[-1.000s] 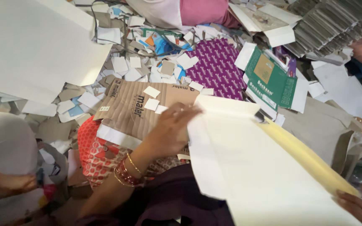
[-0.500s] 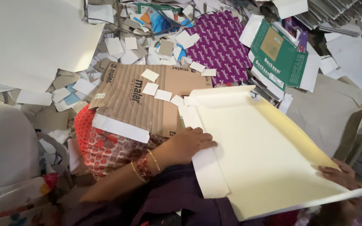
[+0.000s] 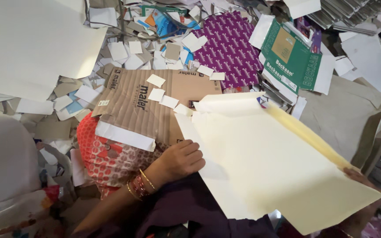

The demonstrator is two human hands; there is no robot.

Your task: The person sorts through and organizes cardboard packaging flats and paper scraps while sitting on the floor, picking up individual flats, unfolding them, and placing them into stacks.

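Observation:
A big cream-coloured sheet of card [image 3: 270, 158] lies tilted across my lap. My left hand [image 3: 179, 159], with bangles at the wrist, grips its left edge with curled fingers. My right hand [image 3: 359, 177] holds the sheet's right corner, mostly hidden beneath it, only fingertips showing. A second paler sheet [image 3: 230, 103] lies under the top edge. A flattened brown corrugated box [image 3: 137, 105] with white scraps on it rests just left of the sheet, touching it.
Paper scraps litter the floor. A purple patterned sheet [image 3: 230, 48] and a green flattened carton [image 3: 292, 59] lie beyond. A large white sheet [image 3: 27, 39] fills the upper left. Red patterned cloth [image 3: 106, 158] covers my knee. Grey board [image 3: 340, 114] at right.
My left hand slid down from the brown box to the cream sheet's left edge and closed on it. The sheet has come lower and nearer to me.

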